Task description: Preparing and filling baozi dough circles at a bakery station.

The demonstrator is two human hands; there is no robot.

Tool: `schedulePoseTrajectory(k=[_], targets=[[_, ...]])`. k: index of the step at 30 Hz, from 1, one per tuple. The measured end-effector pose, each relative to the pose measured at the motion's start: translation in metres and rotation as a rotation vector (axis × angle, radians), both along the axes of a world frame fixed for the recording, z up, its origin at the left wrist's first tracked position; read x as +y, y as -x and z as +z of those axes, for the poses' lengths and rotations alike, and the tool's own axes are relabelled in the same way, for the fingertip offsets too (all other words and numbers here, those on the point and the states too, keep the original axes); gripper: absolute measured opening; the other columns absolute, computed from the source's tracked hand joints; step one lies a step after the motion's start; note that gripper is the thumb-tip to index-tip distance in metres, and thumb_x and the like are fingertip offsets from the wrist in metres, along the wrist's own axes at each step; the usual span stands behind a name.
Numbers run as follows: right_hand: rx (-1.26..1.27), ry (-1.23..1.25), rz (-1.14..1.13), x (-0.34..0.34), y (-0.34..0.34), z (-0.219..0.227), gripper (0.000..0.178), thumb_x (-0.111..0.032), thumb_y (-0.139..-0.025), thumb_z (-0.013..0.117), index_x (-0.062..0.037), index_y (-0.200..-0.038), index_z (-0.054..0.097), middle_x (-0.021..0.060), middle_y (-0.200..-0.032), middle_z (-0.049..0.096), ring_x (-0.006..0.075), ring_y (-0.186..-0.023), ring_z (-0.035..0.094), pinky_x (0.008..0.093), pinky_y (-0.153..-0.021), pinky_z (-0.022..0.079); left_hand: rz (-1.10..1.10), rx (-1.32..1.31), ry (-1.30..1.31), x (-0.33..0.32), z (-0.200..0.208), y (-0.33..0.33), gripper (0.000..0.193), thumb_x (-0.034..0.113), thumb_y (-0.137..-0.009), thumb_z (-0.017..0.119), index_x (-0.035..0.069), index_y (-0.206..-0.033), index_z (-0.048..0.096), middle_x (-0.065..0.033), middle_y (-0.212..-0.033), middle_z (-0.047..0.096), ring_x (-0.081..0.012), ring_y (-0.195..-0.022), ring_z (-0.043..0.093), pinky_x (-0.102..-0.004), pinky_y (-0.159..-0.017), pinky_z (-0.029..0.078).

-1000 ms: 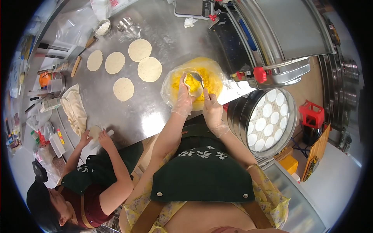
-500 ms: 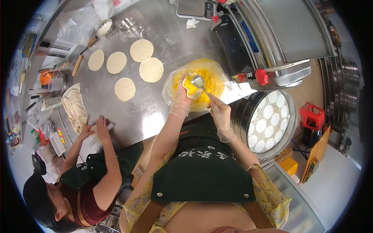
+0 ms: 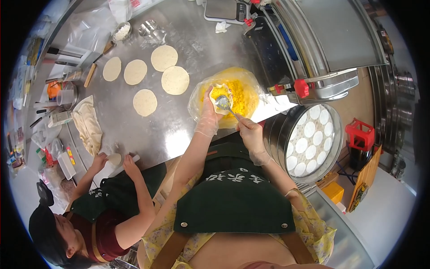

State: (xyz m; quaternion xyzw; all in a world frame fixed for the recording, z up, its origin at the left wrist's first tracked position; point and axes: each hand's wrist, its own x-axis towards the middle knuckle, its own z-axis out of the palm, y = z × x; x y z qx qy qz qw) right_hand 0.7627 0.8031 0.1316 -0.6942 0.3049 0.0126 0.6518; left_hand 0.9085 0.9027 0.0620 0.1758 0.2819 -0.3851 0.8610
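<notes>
My left hand (image 3: 208, 110), in a clear plastic glove, cups a round dough wrapper (image 3: 219, 110) with yellow filling inside it. My right hand (image 3: 251, 134), gloved too, grips the handle of a metal spoon (image 3: 223, 102), whose bowl presses on the filling in the wrapper. Right under and behind both hands is a heap of crumbly yellow filling (image 3: 244, 97) in a spread clear plastic bag (image 3: 194, 106) near the table's front edge. Several flat dough discs (image 3: 175, 80) lie on the metal table (image 3: 179, 121) to the left.
At the left, a co-worker's hands (image 3: 131, 165) handle a small dough piece (image 3: 114, 159) and a rolling pin (image 3: 136, 158). A round steamer (image 3: 289, 157) with white discs stands to my right. Beyond lie a machine (image 3: 301, 88), a scale (image 3: 224, 10) and a cloth (image 3: 87, 125).
My right hand and the spoon have moved slightly down and left, the bowl now lower in the wrapper. The wrapper is more cupped. The co-worker's hands have moved apart, uncovering the dough piece.
</notes>
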Motion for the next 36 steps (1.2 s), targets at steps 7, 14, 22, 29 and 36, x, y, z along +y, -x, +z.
schedulePoseTrajectory(k=[7, 14, 22, 29, 36], targets=[[-0.172, 0.671, 0.074, -0.018, -0.011, 0.002, 0.037, 0.005, -0.084, 0.056, -0.0014, -0.120, 0.065, 0.0119, -0.077, 0.064, 0.0217, -0.065, 0.061, 0.0319, -0.062, 0.050, 0.085, -0.001, 0.048, 0.013, -0.006, -0.003, 0.045, 0.041, -0.097, 0.044, 0.002, -0.111, 0.060, -0.0156, -0.098, 0.067, -0.0302, -0.092, 0.065, -0.0421, -0.085, 0.054], [0.101, 1.016, 0.256, -0.010, -0.035, -0.024, 0.037, -0.001, -0.083, 0.062, 0.0002, -0.119, 0.054, 0.0178, -0.099, 0.064, 0.0376, -0.078, 0.063, 0.0424, -0.070, 0.053, 0.064, -0.052, -0.003, 0.016, 0.014, -0.008, 0.046, 0.041, -0.098, 0.042, 0.001, -0.110, 0.060, -0.0163, -0.099, 0.067, -0.0311, -0.091, 0.065, -0.0424, -0.084, 0.054], [-0.585, 0.723, 0.111, 0.006, -0.047, -0.028, 0.043, 0.011, -0.070, 0.067, -0.0068, -0.108, 0.058, 0.0122, -0.097, 0.063, 0.0331, -0.091, 0.060, 0.0408, -0.079, 0.050, 0.050, -0.162, 0.128, 0.011, 0.039, 0.000, 0.055, 0.048, -0.098, 0.039, 0.000, -0.118, 0.058, -0.0168, -0.104, 0.066, -0.0311, -0.095, 0.064, -0.0438, -0.090, 0.051], [-0.633, 0.743, 0.054, 0.012, -0.059, -0.009, 0.028, 0.011, -0.068, 0.069, -0.0058, -0.089, 0.063, 0.0097, -0.088, 0.062, 0.0289, -0.085, 0.061, 0.0375, -0.075, 0.051, 0.108, -0.136, 0.099, 0.013, 0.051, 0.008, 0.054, 0.048, -0.099, 0.037, 0.002, -0.119, 0.057, -0.0153, -0.105, 0.066, -0.0311, -0.097, 0.063, -0.0437, -0.090, 0.051], [-0.589, 0.640, -0.008, 0.017, -0.059, 0.007, 0.027, 0.016, -0.069, 0.067, -0.0020, -0.089, 0.061, 0.0110, -0.092, 0.064, 0.0251, -0.083, 0.065, 0.0330, -0.074, 0.052, 0.166, -0.144, 0.156, 0.014, 0.062, 0.014, 0.053, 0.049, -0.099, 0.037, 0.005, -0.124, 0.054, -0.0145, -0.110, 0.065, -0.0310, -0.100, 0.063, -0.0445, -0.094, 0.050]])
